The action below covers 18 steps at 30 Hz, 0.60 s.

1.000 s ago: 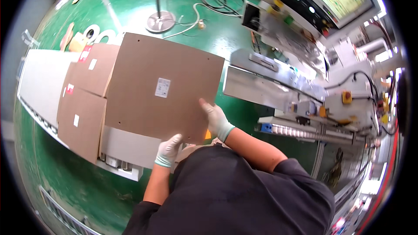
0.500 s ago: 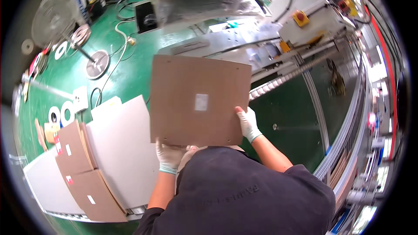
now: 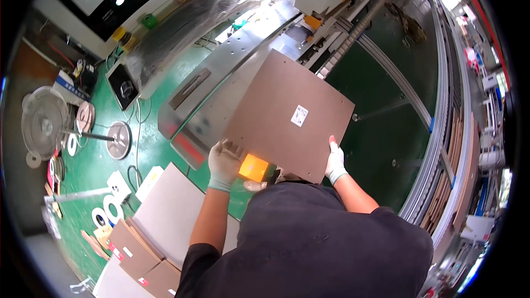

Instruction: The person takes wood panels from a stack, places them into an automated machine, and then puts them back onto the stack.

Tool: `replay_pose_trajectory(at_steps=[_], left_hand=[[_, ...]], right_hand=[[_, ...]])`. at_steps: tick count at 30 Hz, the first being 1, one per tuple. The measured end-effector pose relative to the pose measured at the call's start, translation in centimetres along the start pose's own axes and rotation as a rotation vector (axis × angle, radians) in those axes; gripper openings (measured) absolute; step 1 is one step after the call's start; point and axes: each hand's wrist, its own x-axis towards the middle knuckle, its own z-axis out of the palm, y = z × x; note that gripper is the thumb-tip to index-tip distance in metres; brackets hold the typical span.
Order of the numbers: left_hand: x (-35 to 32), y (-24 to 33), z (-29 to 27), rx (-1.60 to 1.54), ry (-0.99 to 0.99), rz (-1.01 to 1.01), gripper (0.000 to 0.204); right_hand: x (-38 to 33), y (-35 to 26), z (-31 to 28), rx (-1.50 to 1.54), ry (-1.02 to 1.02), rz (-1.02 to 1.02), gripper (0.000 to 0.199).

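A square brown board [image 3: 295, 107] with a small white label in its middle and small holes near its corners is tilted in front of me. My right hand [image 3: 335, 164], in a white glove, grips its lower right edge, thumb on top. My left hand [image 3: 222, 164], also gloved, is at the board's left corner with bent fingers against the edge. Beside that hand, below the board's lower edge, shows an orange block-like thing [image 3: 254, 168]. Behind the board lies a metal machine bed [image 3: 218, 91], partly hidden by it.
To the lower left are brown cardboard sheets [image 3: 134, 247] and a large pale panel [image 3: 171, 207]. A fan [image 3: 47, 121] stands at the left on the green floor. A roller rail [image 3: 353, 36] runs beyond the board; a metal conveyor frame [image 3: 436, 154] curves along the right.
The board has moved right and turned clockwise in the view. My left hand has shifted from its lower edge to its left corner. The view has swung right, and the orange thing now shows.
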Motion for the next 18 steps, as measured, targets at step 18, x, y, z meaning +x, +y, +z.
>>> replay_pose_trajectory(at_steps=[18], left_hand=[[1.8,4.4,4.7,2.506,0.625,0.632,0.078]], right_hand=[[3.2,-6.5,12.7,0.233,0.143,0.135,0.036]])
